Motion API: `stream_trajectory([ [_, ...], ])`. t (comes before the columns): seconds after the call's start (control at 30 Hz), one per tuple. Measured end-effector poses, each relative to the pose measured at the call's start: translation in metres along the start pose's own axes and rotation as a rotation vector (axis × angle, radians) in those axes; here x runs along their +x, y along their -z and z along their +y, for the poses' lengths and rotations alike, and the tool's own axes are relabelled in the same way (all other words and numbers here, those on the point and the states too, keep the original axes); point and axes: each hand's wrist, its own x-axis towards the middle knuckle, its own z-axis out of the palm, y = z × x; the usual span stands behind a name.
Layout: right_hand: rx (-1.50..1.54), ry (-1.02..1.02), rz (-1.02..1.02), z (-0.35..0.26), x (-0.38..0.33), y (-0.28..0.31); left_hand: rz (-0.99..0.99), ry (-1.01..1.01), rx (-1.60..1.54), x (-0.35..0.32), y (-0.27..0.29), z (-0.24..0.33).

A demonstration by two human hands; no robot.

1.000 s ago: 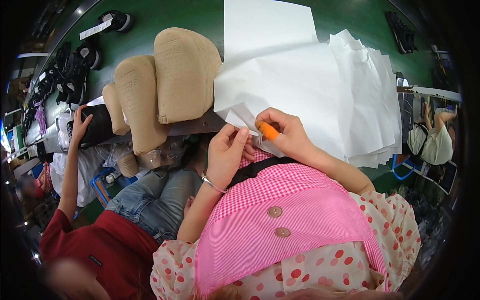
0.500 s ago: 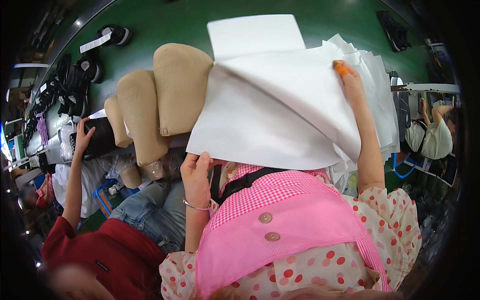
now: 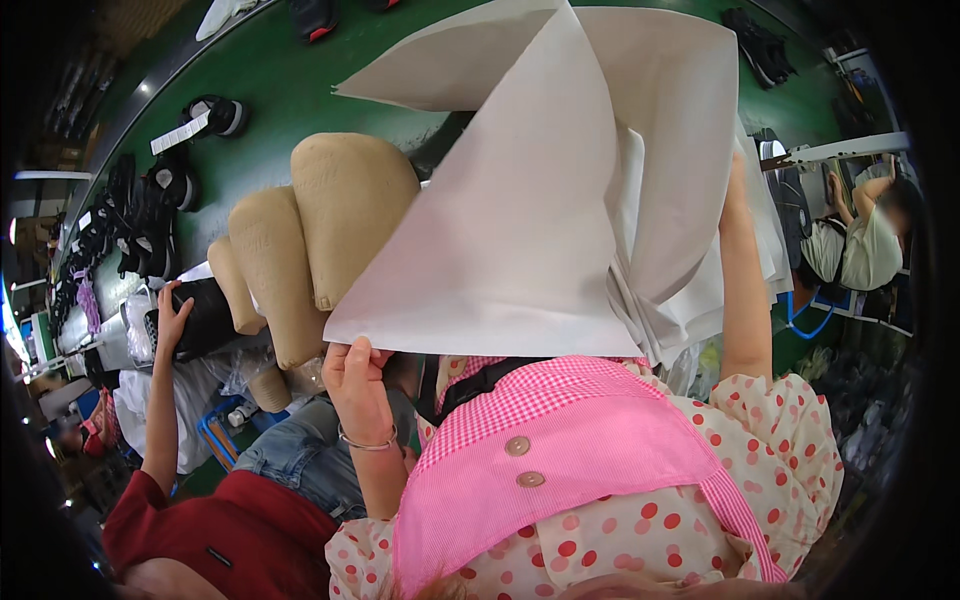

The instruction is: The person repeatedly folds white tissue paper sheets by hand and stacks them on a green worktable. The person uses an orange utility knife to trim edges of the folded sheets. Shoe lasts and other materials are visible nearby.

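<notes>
A large sheet of white paper (image 3: 500, 230) is raised and folded over on itself in front of me, its far part curling up. My left hand (image 3: 358, 390) pinches the sheet's near left corner between thumb and fingers. On the right, my right forearm (image 3: 745, 290) reaches up behind the lifted paper, which hides that hand and its fingers. Under and beside the sheet, on the right, lies a stack of white paper (image 3: 765, 240). Just left of the sheet stand tan foot-shaped forms (image 3: 355, 215) of differing sizes.
To my left a person in a red shirt (image 3: 250, 530) rests a hand (image 3: 172, 318) on a black object. Black shoes (image 3: 150, 210) line the far left of the green surface (image 3: 270, 125). Another person (image 3: 870, 240) is at the far right, beyond a white metal bar (image 3: 840, 150).
The sheet has risen and folded, with its far part lifting and curling. My right hand has passed out of sight behind it. My left hand, holding the corner, has shifted slightly left and nearer.
</notes>
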Motion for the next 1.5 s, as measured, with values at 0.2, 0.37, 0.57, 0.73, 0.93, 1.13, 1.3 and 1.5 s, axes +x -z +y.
stream_trajectory([
  [0.2, -0.009, -0.009, 0.061, -0.017, -0.007, -0.017, 0.069, 0.051, 0.010, 0.001, -0.003, -0.006],
  [0.37, -0.009, 0.088, 0.079, -0.025, 0.026, -0.010, 0.119, 0.078, 0.010, -0.004, 0.005, -0.012],
  [0.57, 0.055, 0.104, 0.100, -0.029, 0.093, 0.002, 0.148, 0.115, -0.160, -0.008, 0.008, 0.003],
  [0.73, 0.167, 0.092, 0.206, -0.053, 0.115, -0.002, 0.086, 0.032, -0.234, -0.019, 0.016, 0.034],
  [0.93, 0.111, 0.475, -0.025, -0.099, 0.059, -0.055, 0.121, -0.097, -0.285, -0.042, 0.017, 0.079],
  [1.13, -0.143, 0.892, -0.128, -0.110, -0.011, -0.096, 0.045, -0.425, -0.072, -0.033, -0.010, 0.119],
  [1.3, -0.397, 1.140, -0.277, -0.064, -0.045, -0.122, 0.333, -0.904, 0.510, -0.016, -0.017, 0.141],
  [1.5, -0.631, 1.112, -0.552, 0.015, -0.097, -0.131, -0.460, -0.656, -0.238, 0.080, -0.087, 0.210],
])
